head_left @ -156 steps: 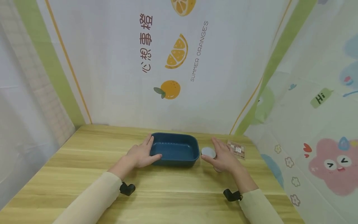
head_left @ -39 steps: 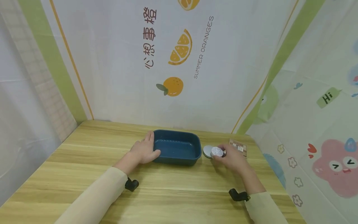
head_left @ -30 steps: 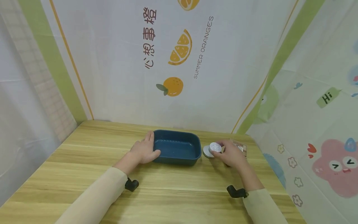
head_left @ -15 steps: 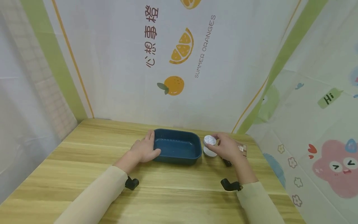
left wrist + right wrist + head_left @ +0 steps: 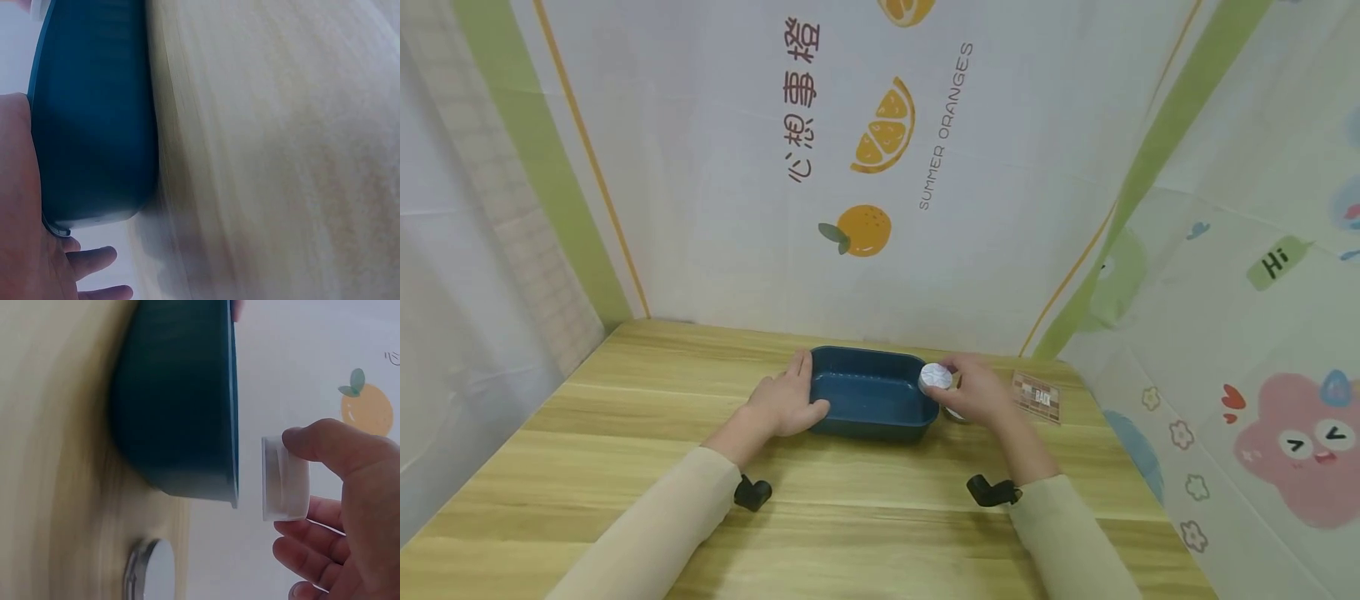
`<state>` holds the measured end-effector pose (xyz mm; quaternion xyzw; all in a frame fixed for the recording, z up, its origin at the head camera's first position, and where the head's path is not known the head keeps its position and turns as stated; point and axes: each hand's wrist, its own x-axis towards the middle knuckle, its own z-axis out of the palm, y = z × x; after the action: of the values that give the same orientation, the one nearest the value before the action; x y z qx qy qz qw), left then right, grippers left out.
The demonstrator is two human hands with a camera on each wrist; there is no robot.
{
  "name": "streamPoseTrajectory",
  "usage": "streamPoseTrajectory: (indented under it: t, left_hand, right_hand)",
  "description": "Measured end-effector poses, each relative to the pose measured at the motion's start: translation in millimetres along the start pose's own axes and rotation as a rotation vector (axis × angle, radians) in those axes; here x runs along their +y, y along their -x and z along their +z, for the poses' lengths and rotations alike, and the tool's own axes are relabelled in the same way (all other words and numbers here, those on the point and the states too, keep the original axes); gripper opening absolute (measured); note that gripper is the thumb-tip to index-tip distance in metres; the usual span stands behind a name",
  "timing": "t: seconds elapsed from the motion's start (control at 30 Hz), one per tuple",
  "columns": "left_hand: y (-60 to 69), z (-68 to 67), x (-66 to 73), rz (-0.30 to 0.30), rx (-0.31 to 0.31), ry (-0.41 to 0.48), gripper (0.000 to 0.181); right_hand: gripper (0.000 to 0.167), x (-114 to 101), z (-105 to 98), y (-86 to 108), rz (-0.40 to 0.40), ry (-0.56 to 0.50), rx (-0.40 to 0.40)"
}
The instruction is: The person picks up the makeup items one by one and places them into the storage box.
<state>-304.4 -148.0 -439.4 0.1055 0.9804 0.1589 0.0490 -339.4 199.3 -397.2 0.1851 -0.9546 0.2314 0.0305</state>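
In the head view, a dark blue rectangular basin point(image 5: 867, 392) stands on the wooden table. My left hand point(image 5: 784, 403) rests against its left end, fingers straight and thumb along the near side. My right hand point(image 5: 976, 390) pinches a small round white plastic container point(image 5: 936, 378) between thumb and fingers at the basin's right rim. The right wrist view shows this container point(image 5: 286, 479) tilted on its side in that image, translucent, just beyond the rim and apart from it. Below my right hand lies a flat round tin with a white top point(image 5: 159, 572), mostly hidden in the head view.
A square checkered card marked "BACK" point(image 5: 1037, 397) lies at the table's back right. White printed cloth point(image 5: 737, 250) hangs behind the table and along both sides. Bare wood point(image 5: 865, 508) stretches in front of the basin.
My right hand took up the small white container from beside the tin, lifted it and moved it left to the basin's right rim. My left hand stays at the basin's left end.
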Motion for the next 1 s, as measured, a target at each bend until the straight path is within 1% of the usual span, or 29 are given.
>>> streamPoseTrajectory:
  t: [0.23,0.33,0.47,0.63,0.87,1.0]
  left_hand:
    - [-0.2,0.6,0.8,-0.008,0.004,0.006,0.097]
    - [-0.2,1.3,1.6,-0.013,0.006,0.012,0.098]
    - [-0.1,2.4,2.9,-0.021,0.008,0.015,0.098]
    - [-0.4,3.2,4.0,-0.031,0.008,0.016,0.098]
    - [-0.3,2.6,4.4,-0.028,0.004,0.016,0.098]
    - [-0.1,1.8,4.7,-0.024,0.006,0.014,0.098]
  right_hand:
    - [0.054,-4.3,10.8,-4.1,-0.021,0.018,0.006]
    - [0.056,-6.2,13.9,-4.7,-0.024,0.018,0.006]
    - [0.059,-8.8,17.7,-6.3,-0.038,0.044,0.008]
    - [0.057,-11.2,24.0,-11.1,-0.071,0.084,0.010]
    - [0.056,-16.1,33.3,-17.0,-0.067,0.148,0.001]
    - [0.055,-19.3,38.3,-19.5,-0.049,0.167,-0.010]
